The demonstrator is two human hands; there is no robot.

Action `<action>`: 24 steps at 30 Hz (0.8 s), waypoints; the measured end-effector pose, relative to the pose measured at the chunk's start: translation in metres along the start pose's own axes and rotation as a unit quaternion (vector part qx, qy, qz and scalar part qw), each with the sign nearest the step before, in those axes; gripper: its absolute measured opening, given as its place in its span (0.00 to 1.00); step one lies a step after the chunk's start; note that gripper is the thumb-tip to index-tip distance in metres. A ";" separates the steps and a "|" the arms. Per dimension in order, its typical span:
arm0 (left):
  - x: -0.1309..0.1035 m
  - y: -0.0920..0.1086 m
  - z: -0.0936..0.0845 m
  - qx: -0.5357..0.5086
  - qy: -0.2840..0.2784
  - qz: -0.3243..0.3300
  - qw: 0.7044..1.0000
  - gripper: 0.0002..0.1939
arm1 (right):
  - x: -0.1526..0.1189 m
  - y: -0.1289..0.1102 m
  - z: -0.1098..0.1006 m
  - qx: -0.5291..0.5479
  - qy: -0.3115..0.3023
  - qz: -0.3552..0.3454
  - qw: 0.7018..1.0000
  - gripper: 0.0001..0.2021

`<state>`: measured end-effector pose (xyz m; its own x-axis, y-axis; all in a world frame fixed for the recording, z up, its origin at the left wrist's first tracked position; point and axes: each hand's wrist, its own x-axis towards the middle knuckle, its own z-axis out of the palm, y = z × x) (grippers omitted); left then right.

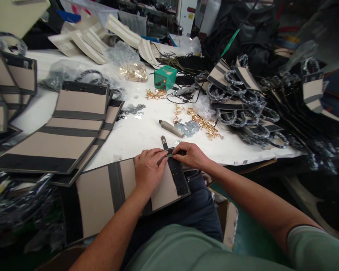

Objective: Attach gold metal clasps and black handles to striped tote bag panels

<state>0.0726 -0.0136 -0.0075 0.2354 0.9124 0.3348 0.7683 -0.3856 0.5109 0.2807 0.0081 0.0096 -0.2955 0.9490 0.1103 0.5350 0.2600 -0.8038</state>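
Observation:
A beige panel with black bands (130,177), like an unassembled bag body, lies across my lap and against the table's front edge. My left hand (149,167) rests on it, with thumb and fingers closed on its black far edge. My right hand (190,155) pinches at the same edge, where a small grey plate (170,154) shows between the fingertips of both hands. Beyond them, a short black strap with a gold metal end (164,141) sticks out from the panel. A row of small holes runs along the black band (178,177) nearest my right hand.
On the white table (135,131) lie a grey-handled tool (171,128), thin grey metal plates (189,128), and gold fittings (205,123). A green box with a lit lamp (165,77) stands behind. Panels are stacked left (73,124); plastic-wrapped handles (243,101) pile up right.

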 end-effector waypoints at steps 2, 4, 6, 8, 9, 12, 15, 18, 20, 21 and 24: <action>0.001 0.001 0.000 0.006 -0.003 0.001 1.000 0.11 | 0.000 0.000 0.001 -0.011 0.008 0.002 1.000 0.04; 0.001 0.001 0.000 0.012 -0.008 0.004 1.000 0.10 | -0.001 0.000 0.002 -0.015 0.023 -0.002 1.000 0.06; 0.001 0.002 0.000 0.016 -0.009 0.006 1.000 0.10 | -0.002 0.000 0.003 -0.013 0.035 -0.010 0.999 0.07; 0.001 0.003 0.000 0.018 -0.009 0.006 1.000 0.11 | -0.002 -0.001 0.004 -0.012 0.035 -0.011 0.999 0.07; 0.001 0.004 0.000 0.017 -0.009 0.006 1.000 0.10 | -0.002 -0.002 0.004 -0.013 0.032 -0.007 0.999 0.06; 0.001 0.004 0.000 0.013 -0.009 0.004 1.000 0.11 | -0.002 -0.005 0.002 -0.016 0.021 0.007 1.000 0.06; 0.002 0.005 -0.001 0.010 -0.015 -0.002 1.000 0.11 | -0.001 -0.004 0.003 -0.013 0.021 0.012 1.000 0.04; 0.004 0.007 -0.001 0.010 -0.021 -0.009 1.000 0.11 | -0.002 -0.002 0.005 0.001 0.009 0.013 1.000 0.05; 0.004 0.008 -0.002 0.015 -0.024 -0.010 1.000 0.11 | -0.003 -0.001 0.008 0.015 0.015 0.019 1.000 0.08; 0.004 0.009 -0.003 0.017 -0.025 -0.009 1.000 0.11 | -0.004 0.000 0.009 0.019 0.024 0.022 0.999 0.08; 0.003 0.008 -0.003 0.018 -0.024 -0.005 1.000 0.11 | -0.005 0.000 0.010 0.007 0.042 0.028 0.999 0.07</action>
<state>0.0778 -0.0141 0.0007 0.2560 0.9217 0.2913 0.7910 -0.3729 0.4849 0.2738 0.0017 0.0030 -0.1980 0.9736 0.1136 0.5379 0.2048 -0.8178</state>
